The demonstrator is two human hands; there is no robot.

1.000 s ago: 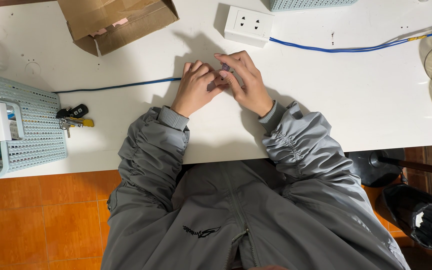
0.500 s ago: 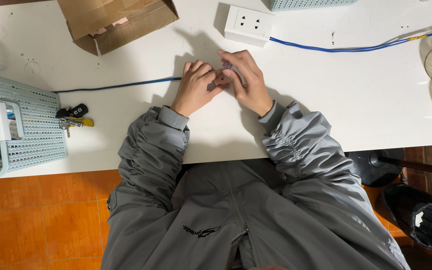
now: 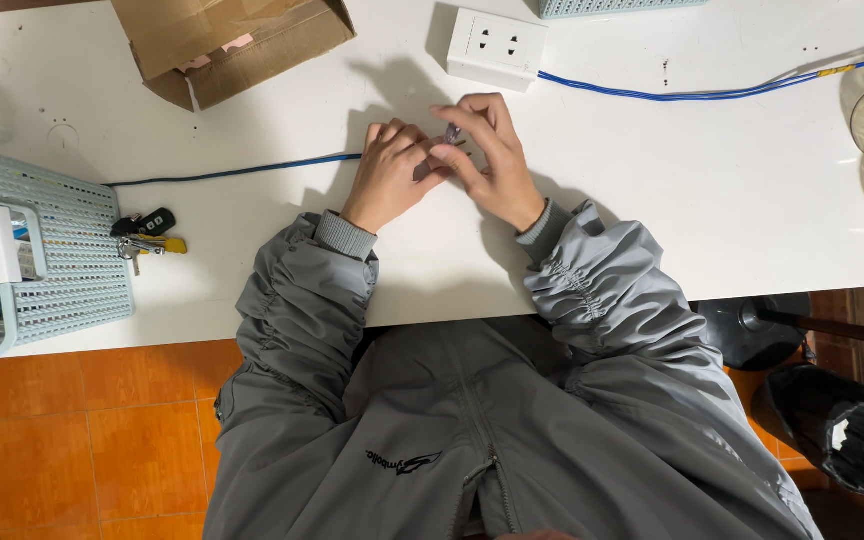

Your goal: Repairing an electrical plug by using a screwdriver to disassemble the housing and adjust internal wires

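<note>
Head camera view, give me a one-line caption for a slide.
Left hand and right hand pinch a small purple part together over a white table, blue cable trailing left.

Small purple piece (image 3: 451, 133) pinched between fingertips

It sits above the white table (image 3: 652, 200), at twelve o'clock from the body; its shape is too small to tell.

A home workbench is showing here: a white table (image 3: 712, 200) is carrying a socket (image 3: 497, 45), cable (image 3: 672, 95), basket (image 3: 62, 250), keys (image 3: 147, 235) and box (image 3: 232, 40).
</note>
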